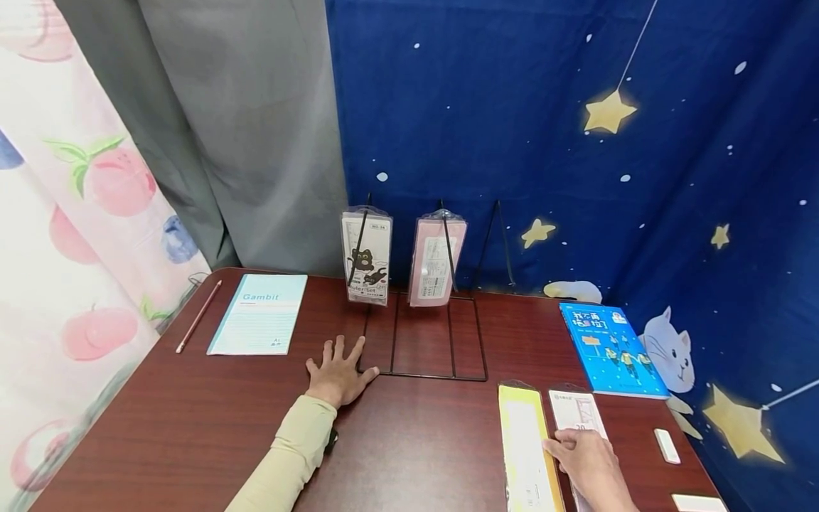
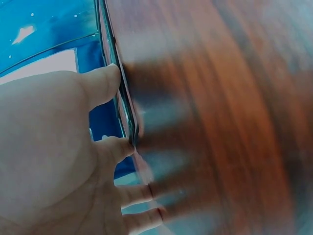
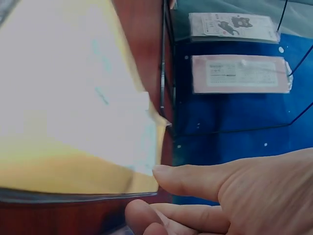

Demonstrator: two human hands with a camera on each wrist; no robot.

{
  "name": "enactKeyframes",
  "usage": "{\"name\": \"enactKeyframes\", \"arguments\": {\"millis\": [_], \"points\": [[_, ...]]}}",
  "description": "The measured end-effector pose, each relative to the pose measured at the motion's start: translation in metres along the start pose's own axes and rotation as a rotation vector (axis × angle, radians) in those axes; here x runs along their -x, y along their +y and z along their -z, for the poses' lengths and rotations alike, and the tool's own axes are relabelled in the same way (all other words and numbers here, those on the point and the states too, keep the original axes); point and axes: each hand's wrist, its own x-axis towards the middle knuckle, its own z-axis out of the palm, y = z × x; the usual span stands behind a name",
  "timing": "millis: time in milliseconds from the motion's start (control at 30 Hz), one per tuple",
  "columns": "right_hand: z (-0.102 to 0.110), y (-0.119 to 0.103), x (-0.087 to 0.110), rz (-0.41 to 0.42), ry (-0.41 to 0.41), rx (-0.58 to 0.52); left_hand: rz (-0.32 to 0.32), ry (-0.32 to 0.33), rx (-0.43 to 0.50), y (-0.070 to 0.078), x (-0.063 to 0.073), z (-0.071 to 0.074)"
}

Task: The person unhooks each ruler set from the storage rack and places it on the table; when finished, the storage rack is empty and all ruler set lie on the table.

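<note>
My left hand (image 1: 339, 377) rests on the table, fingers spread, at the front left corner of a black wire display rack (image 1: 424, 375). Two hooks of the rack carry a ruler set pack (image 1: 370, 242) with black cats and a pink pack (image 1: 437, 267) with a white label; the right hook is bare. At the right, my right hand (image 1: 591, 462) lies over a white and pink pack (image 1: 571, 407), fingers loosely bent. Its thumb (image 3: 183, 182) is right at the edge of a yellow pack (image 1: 526, 427), which lies alongside. The lower part of the white and pink pack is hidden by this hand.
A pale blue notebook (image 1: 259, 316) and a pencil (image 1: 200, 316) lie at the back left. At the right are a blue book (image 1: 611, 348), a white eraser (image 1: 667, 446) and another white block (image 1: 699, 503) near the edge. Curtains (image 1: 448, 107) hang behind the table.
</note>
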Motion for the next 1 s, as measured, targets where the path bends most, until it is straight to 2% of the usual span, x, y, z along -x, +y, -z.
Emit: {"name": "enactKeyframes", "arguments": {"millis": [100, 233, 333, 467, 633, 1000], "points": [[0.011, -0.011, -0.002, 0.092, 0.037, 0.028, 0.001, 0.001, 0.003, -0.001, 0.0, 0.0], [0.024, -0.035, -0.005, 0.279, 0.134, 0.018, 0.008, -0.001, 0.0, -0.003, 0.001, 0.0], [0.033, -0.057, -0.007, 0.401, 0.187, -0.038, 0.004, 0.001, 0.001, -0.003, 0.001, 0.0], [0.041, -0.084, -0.016, 0.519, 0.216, -0.104, -0.003, 0.006, 0.003, -0.001, 0.001, 0.0], [0.041, -0.112, -0.037, 0.606, 0.222, -0.166, -0.002, 0.01, -0.005, -0.001, 0.001, -0.002], [0.025, -0.158, -0.089, 0.695, 0.307, -0.229, 0.001, 0.015, -0.004, -0.001, 0.0, -0.001]]}}
